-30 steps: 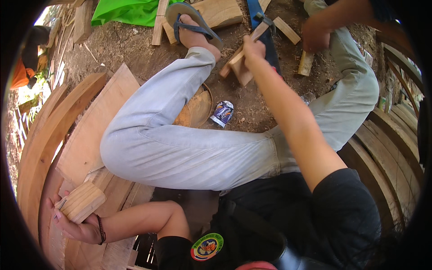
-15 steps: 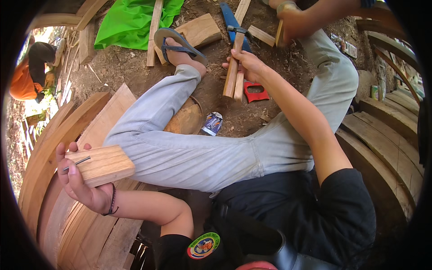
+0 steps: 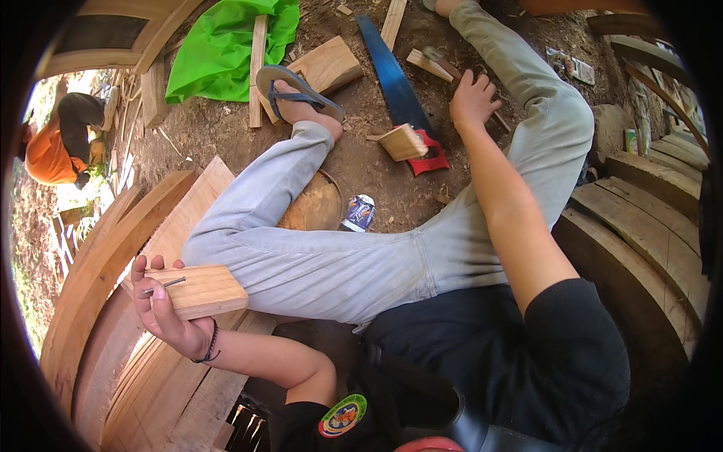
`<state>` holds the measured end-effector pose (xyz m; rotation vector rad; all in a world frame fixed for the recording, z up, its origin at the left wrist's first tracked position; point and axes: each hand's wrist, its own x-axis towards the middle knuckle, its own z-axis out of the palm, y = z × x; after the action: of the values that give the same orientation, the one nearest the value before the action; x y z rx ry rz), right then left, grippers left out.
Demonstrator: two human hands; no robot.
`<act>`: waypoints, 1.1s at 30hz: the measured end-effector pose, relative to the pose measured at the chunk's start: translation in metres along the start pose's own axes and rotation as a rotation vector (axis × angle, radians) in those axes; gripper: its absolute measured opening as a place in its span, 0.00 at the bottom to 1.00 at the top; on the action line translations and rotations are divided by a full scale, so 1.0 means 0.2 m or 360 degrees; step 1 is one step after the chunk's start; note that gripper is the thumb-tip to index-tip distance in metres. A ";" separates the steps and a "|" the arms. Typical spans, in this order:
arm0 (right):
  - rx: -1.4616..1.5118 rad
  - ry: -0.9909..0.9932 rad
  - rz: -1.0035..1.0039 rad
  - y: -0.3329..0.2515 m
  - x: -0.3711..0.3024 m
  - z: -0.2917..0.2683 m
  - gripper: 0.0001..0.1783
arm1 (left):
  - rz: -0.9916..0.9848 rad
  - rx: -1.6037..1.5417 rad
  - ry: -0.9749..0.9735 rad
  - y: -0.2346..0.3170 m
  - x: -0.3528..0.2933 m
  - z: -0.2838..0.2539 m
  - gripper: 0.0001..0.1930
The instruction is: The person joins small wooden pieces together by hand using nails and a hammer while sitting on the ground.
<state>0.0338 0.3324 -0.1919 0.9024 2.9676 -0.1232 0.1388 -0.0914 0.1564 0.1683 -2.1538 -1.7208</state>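
Wood block (image 3: 211, 291) + nail (image 3: 173, 283) in L hand (image 3: 172, 320), R hand (image 3: 473, 105) at hammer (image 3: 453, 69).
L hand grasps both near L thigh (image 3: 316, 267); R hand's over hammer handle, fingers part-bent, can't tell if gripping. Step looks like managing nail, block + hammer at once; next move prob. calls for secure hammer hold, w/ nail pinned vs. block.

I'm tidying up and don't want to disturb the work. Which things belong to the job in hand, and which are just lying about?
Seemingly in use:
block, in the left hand
nail, in the same hand
hammer, blurred, at the right hand

Apparently lying about:
saw
green sheet
packet
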 end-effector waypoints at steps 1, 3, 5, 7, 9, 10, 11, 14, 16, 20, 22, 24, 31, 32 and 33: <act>-0.0070 0.0010 -0.0088 -0.01 -0.04 0.02 0.15 | -0.0010 0.0012 0.0004 0.00 0.00 0.02 0.09; -0.0116 -0.0123 -0.0289 -0.06 -0.14 0.03 0.13 | -0.0027 -0.0012 -0.0028 -0.04 0.01 0.03 0.08; 0.0188 -0.0765 0.0076 -0.14 -0.20 0.10 0.19 | -0.0042 -0.0052 -0.0066 -0.07 0.02 0.06 0.07; 0.0648 -0.1001 0.0288 -0.13 -0.20 0.24 0.23 | -0.0051 -0.0082 -0.0104 -0.07 0.02 0.09 0.06; 0.0925 -0.1058 0.0158 0.00 -0.13 0.43 0.27 | -0.0065 -0.0108 -0.0155 -0.08 0.03 0.14 0.06; 0.0986 -0.1190 0.0172 0.04 -0.07 0.48 0.29 | -0.0066 -0.0109 -0.0180 -0.09 0.04 0.15 0.06; 0.1113 -0.1267 0.0310 -0.03 -0.08 0.39 0.29 | -0.0063 -0.0095 -0.0188 -0.10 0.03 0.14 0.06; 0.1240 -0.1349 0.0453 -0.16 -0.05 0.23 0.28 | -0.0122 -0.0102 -0.0192 -0.14 0.02 0.14 0.06; 0.1159 -0.1387 0.0216 -0.12 0.00 0.26 0.27 | -0.0151 -0.0135 -0.0237 -0.17 0.03 0.17 0.05; 0.1105 -0.1201 -0.0172 -0.24 0.06 0.27 0.24 | -0.0179 -0.0119 -0.0322 -0.20 0.06 0.18 0.05; 0.0963 -0.1020 -0.0390 -0.36 0.22 0.18 0.24 | -0.0191 -0.0080 -0.0314 -0.21 0.07 0.18 0.05; 0.0800 -0.0793 -0.0510 -0.42 0.49 0.11 0.24 | -0.0224 -0.0106 -0.0372 -0.24 0.10 0.21 0.05; 0.0353 0.0046 -0.0605 -0.75 0.27 -0.20 0.33 | -0.0318 -0.0185 -0.0435 -0.31 0.13 0.32 0.06; 0.0438 -0.0163 -0.0591 -0.75 0.09 -0.11 0.40 | -0.0348 -0.0200 -0.0443 -0.32 0.12 0.34 0.06; 0.0424 -0.0536 -0.0474 -0.77 -0.08 -0.08 0.41 | -0.0365 -0.0198 -0.0450 -0.33 0.11 0.36 0.06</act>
<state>-0.0384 0.1975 -0.1652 0.3940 2.7782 -0.6249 0.0828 -0.0497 0.0849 0.1509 -2.2878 -2.1137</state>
